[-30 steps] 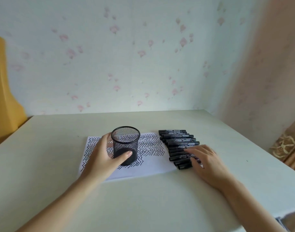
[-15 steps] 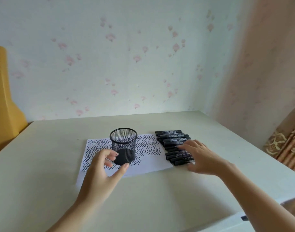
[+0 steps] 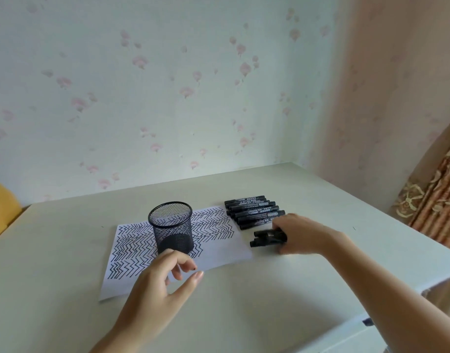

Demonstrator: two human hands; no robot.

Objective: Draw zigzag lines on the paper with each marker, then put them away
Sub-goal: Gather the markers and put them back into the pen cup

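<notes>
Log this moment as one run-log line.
phase: putting away | right hand: grips bunch of markers | left hand: free, near mesh pen holder | paper: zigzags drawn

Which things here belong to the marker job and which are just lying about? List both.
Job:
paper with zigzags
mesh cup on the paper
markers in a row
bundle of markers in the right hand
left hand, holding nothing

Lying about:
table
yellow thing
curtain
</notes>
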